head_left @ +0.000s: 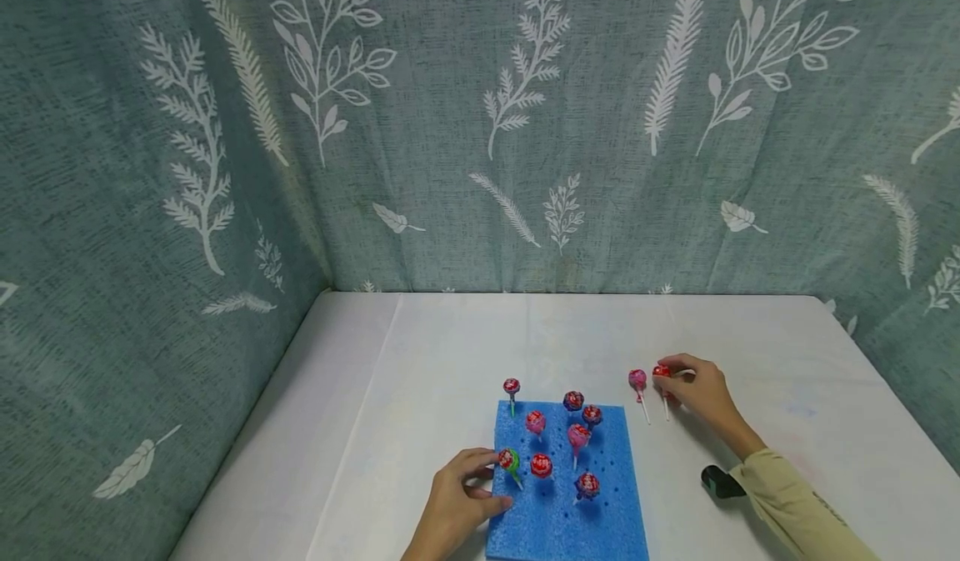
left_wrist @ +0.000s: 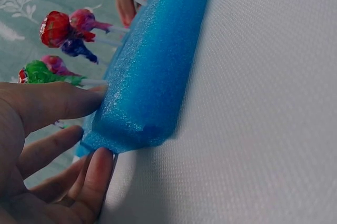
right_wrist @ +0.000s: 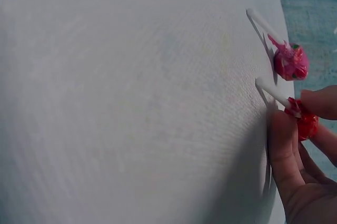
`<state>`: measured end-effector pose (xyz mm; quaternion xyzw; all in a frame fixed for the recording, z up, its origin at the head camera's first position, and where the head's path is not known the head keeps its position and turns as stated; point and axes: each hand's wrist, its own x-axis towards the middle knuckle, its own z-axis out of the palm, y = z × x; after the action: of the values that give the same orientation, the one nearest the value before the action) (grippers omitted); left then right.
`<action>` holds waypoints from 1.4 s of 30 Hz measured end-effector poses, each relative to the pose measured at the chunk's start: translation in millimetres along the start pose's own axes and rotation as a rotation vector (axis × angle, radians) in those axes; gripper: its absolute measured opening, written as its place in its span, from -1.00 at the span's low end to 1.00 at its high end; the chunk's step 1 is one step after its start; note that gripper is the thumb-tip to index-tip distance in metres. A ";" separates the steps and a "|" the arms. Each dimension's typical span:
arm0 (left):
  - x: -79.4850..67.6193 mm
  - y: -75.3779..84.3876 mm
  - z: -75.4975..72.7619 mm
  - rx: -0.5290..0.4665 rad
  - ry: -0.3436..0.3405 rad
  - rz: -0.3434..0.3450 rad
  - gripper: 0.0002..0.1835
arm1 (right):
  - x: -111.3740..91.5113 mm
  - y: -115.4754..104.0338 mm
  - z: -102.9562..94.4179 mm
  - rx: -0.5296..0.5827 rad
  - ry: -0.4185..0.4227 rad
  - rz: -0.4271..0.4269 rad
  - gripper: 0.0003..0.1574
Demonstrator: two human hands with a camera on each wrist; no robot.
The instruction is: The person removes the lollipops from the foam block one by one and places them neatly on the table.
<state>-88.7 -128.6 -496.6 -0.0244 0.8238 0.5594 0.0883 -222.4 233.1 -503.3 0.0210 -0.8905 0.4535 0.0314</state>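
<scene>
A blue foam block point(head_left: 570, 536) dotted with small holes lies on the white table, and several wrapped lollipops stand in it on their sticks. My left hand point(head_left: 457, 503) holds the block's left edge, thumb and fingers apart, close to a green-and-red lollipop point(head_left: 508, 461). In the left wrist view, fingertips touch the foam point(left_wrist: 142, 76) near its corner. Right of the block, my right hand point(head_left: 701, 390) pinches the wrapped head of a red lollipop point(right_wrist: 308, 126), its white stick pointing toward the near side. Beside it lies a pink lollipop point(right_wrist: 291, 61) on the table.
A black object point(head_left: 722, 483) sits by the right sleeve point(head_left: 795, 498). The white table point(head_left: 450, 344) ends at a green leaf-patterned curtain point(head_left: 450, 127) behind and along the left. One dark red lollipop point(head_left: 512, 386) stands at the block's far left corner.
</scene>
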 end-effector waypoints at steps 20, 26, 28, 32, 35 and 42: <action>-0.3 -0.2 0.4 -0.013 0.003 0.005 -0.44 | -2.1 5.8 3.9 -0.036 -0.017 -0.008 -0.59; 0.3 -0.6 -0.3 -0.010 -0.001 0.011 -0.43 | -3.0 5.5 5.8 -0.059 -0.007 -0.027 -0.56; 0.2 -0.4 -0.2 -0.006 0.000 0.013 -0.44 | -2.8 5.9 6.3 -0.064 -0.002 -0.031 -0.56; 0.0 0.5 0.1 0.000 0.004 0.015 -0.44 | -2.4 6.0 6.1 -0.060 0.004 -0.036 -0.54; -0.2 1.0 0.2 0.001 0.006 0.009 -0.44 | -3.0 5.3 5.6 -0.048 0.004 -0.039 -0.54; -0.9 1.2 0.3 -0.006 0.010 -0.003 -0.44 | -4.8 5.9 5.5 -0.023 -0.003 -0.009 -0.53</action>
<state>-87.9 -127.9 -495.5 -0.0287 0.8225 0.5616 0.0850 -218.2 232.1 -511.6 0.0253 -0.8956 0.4431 0.0321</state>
